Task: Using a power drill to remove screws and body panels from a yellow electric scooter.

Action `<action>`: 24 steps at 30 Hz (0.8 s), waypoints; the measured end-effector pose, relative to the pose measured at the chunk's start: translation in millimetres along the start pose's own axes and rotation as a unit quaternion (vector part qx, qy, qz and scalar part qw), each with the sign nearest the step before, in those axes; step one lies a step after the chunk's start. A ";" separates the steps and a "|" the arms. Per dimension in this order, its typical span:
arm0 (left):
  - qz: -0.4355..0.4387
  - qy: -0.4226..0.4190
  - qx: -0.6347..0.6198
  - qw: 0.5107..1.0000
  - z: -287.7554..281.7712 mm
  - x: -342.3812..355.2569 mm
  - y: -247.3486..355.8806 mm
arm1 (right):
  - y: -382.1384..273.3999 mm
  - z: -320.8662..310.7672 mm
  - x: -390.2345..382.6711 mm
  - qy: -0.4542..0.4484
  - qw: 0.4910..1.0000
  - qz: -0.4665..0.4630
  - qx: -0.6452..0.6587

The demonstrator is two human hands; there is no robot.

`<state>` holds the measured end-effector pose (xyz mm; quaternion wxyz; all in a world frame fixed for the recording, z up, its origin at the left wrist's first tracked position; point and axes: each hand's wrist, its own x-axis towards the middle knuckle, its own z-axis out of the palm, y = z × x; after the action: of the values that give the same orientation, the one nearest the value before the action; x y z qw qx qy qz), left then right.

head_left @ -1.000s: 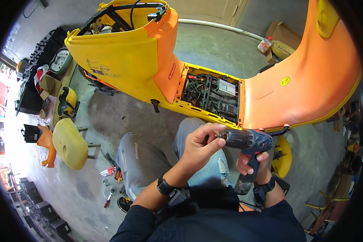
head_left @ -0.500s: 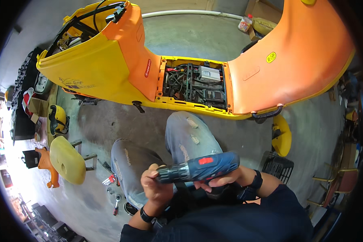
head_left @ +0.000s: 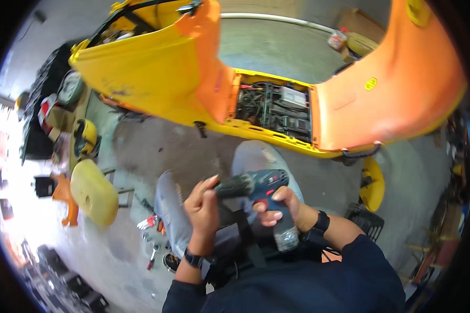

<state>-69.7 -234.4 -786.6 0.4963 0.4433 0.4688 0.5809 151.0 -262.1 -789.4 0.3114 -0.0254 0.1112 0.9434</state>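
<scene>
A blue and black cordless drill is held over my lap, its dark chuck toward the left. My right hand is wrapped round the drill's grip, whose lower end shows below the hand. At the chuck's tip is my left hand, its fingers drawn together; anything between them is too small and blurred to make out. Beyond my knees stands a yellow and orange scooter body. Its floor compartment lies uncovered, showing wires, a silver box and black parts.
A yellow seat-shaped piece stands at the left near an orange panel. On the floor by my left leg lie a ratchet wrench and other small tools. A yellow helmet is farther left; a yellow curved panel lies at the right.
The drill has turned from lying sideways to grip-down, with my right hand now round the grip. My left hand stays by the chuck tip. The whole view has shifted and tilted.
</scene>
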 end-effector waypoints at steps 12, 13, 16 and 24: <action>-0.008 -0.077 -0.040 0.996 -2.8 13.7 0.8 | -5.6 -6.0 9.2 0.015 0.997 0.016 0.078; -0.016 -0.085 -0.055 0.995 -3.5 13.3 0.9 | -5.0 -5.2 9.9 0.014 0.996 0.015 0.087; 0.006 -0.098 -0.067 0.993 -5.1 12.4 1.8 | -3.6 -3.6 11.2 0.019 0.996 0.014 0.084; -0.034 -0.072 -0.032 0.996 -10.6 19.2 9.5 | -2.5 -3.4 15.3 0.033 0.997 0.015 0.075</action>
<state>-83.8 -217.1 -778.1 0.5624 0.4515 0.4279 0.5448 140.1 -252.0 -794.9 0.2939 -0.0313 0.1917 0.9359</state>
